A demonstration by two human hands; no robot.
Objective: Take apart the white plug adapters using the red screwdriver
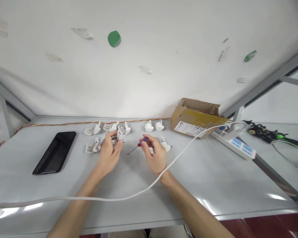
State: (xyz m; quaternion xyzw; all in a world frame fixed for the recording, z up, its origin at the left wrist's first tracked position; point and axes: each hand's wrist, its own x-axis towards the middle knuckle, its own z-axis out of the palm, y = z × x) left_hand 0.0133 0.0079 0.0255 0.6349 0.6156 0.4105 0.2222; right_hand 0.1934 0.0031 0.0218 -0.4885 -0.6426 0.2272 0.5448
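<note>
Left hand (109,153): fingers pinch small white plastic plug part (115,138) above grey worktop (213,185), steadied for access | Right hand (155,155): fingers grip slim red-handled screwdriver (138,145), tip angled toward part | Spare white plug pieces (109,127) ranged behind.

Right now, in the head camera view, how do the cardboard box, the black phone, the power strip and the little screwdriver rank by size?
Largest to smallest as they look:
1. cardboard box
2. black phone and power strip: too alike to rank
3. screwdriver, held in the right hand
</note>
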